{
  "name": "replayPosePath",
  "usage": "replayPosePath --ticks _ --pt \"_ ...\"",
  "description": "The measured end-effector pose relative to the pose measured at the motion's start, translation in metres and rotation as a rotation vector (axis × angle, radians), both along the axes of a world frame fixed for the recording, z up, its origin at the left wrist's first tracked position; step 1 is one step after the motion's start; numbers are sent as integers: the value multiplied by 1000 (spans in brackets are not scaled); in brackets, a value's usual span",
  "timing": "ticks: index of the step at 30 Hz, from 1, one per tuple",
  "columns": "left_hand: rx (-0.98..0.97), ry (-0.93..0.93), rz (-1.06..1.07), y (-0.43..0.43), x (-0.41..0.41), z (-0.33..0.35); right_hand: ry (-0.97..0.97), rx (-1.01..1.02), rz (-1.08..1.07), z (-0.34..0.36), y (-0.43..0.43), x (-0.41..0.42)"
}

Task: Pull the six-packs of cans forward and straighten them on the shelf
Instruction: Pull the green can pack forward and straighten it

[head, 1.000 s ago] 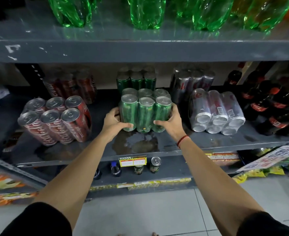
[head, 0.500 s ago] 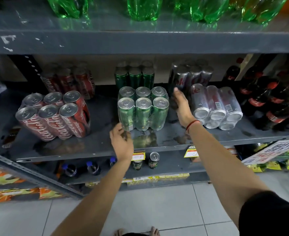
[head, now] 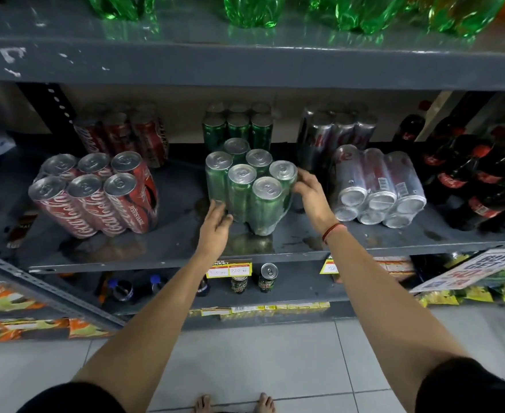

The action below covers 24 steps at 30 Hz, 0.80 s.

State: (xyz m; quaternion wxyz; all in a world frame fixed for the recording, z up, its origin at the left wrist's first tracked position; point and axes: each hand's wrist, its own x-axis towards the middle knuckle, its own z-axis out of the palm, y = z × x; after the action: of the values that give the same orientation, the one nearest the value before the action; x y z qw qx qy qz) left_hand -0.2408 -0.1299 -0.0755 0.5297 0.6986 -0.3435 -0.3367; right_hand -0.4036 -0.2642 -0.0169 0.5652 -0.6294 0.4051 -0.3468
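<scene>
A green six-pack [head: 249, 186] stands upright in the middle of the grey shelf [head: 168, 251], turned at an angle to the front edge. My left hand [head: 215, 226] presses its lower left corner with the fingers flat on the wrap. My right hand [head: 312, 190] cups its right side near the top. A red six-pack [head: 96, 193] leans backward at the left. A silver six-pack [head: 378, 189] lies on its side at the right, can bottoms facing me. Behind them stand a second red pack [head: 120, 134], green pack [head: 238, 126] and silver pack [head: 339, 131].
Dark cola bottles [head: 480, 177] crowd the shelf's right end. Green bottles [head: 251, 10] stand on the shelf above. Wet patches [head: 311, 241] mark the shelf in front of the green pack. Two single cans [head: 267, 277] and price tags [head: 229, 268] sit on the lower shelf.
Both hands came back onto the green six-pack after letting go. The pack has turned from square to angled, its right front corner swung toward me.
</scene>
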Motion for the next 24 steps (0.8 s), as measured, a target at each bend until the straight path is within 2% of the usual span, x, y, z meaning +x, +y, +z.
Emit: replayPosePath --ticks 2,6,11,14,16,19,21,24 --pt "42 46 -39 -13 11 3 32 -21 -7 -3 15 -4" --pt "71 303 -14 -37 29 10 35 -86 -75 -16 50 -5" --pt "158 302 38 -49 47 17 36 -178 -170 -20 82 17" --pt "115 237 148 -43 54 22 33 -146 -137 -16 76 13" --pt "-19 141 318 -26 45 20 -37 -68 -103 -13 62 3" --pt "-257 -29 497 15 0 15 -176 75 -235 -6 29 -3" --pt "-350 -139 421 33 -40 13 -164 161 -237 -1 4 3" --pt "-287 -189 193 32 -85 10 -47 258 -64 3 -24 20"
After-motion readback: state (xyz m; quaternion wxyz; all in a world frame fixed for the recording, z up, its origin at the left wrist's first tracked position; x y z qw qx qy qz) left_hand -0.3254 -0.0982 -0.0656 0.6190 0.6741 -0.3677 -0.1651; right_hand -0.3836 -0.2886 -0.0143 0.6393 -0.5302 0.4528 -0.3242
